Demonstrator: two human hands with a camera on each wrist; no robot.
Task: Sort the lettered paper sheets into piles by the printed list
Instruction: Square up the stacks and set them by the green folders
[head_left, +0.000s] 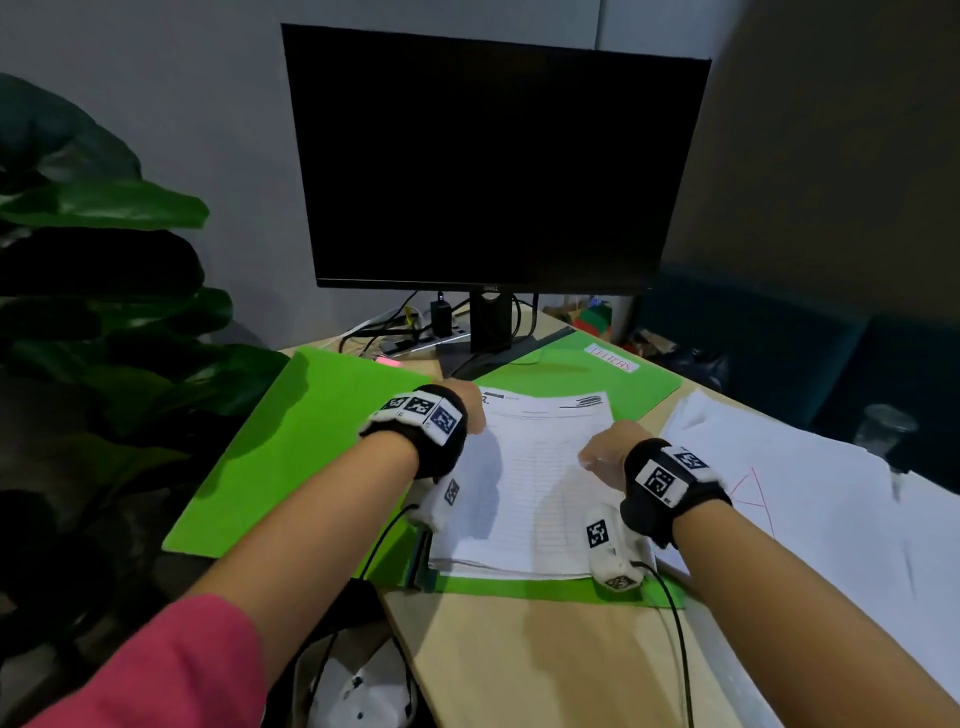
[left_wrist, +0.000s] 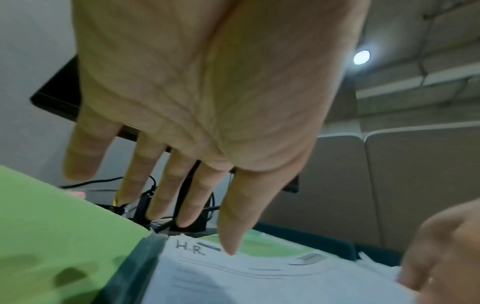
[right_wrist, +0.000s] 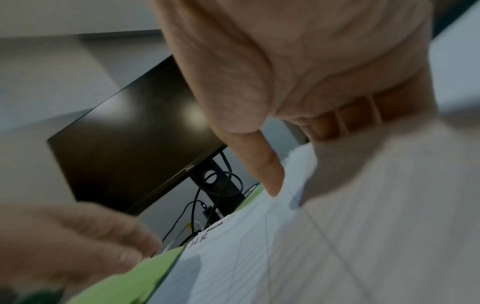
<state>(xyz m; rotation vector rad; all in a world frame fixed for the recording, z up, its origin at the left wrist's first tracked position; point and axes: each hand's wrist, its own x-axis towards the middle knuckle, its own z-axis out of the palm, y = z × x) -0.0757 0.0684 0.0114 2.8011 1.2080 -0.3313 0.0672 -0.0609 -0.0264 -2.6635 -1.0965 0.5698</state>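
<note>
The stack of sheets (head_left: 524, 499) is barely sorted; the left hand (left_wrist: 197, 98) is spread flat, the right hand (right_wrist: 298, 86) curled on its top sheet.

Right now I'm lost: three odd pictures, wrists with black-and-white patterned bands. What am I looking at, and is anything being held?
No machine here: a person works with bare hands, wearing cameras. The head view looks down at a desk; the other two look along each hand from the wrist. A green folder lies open with a stack of lined sheets on it, the top one marked "H.R." More white sheets lie to the right, a dark monitor behind. The left hand hangs flat-fingered over the stack, holding nothing. The right hand curls round the top sheet's edge.
</note>
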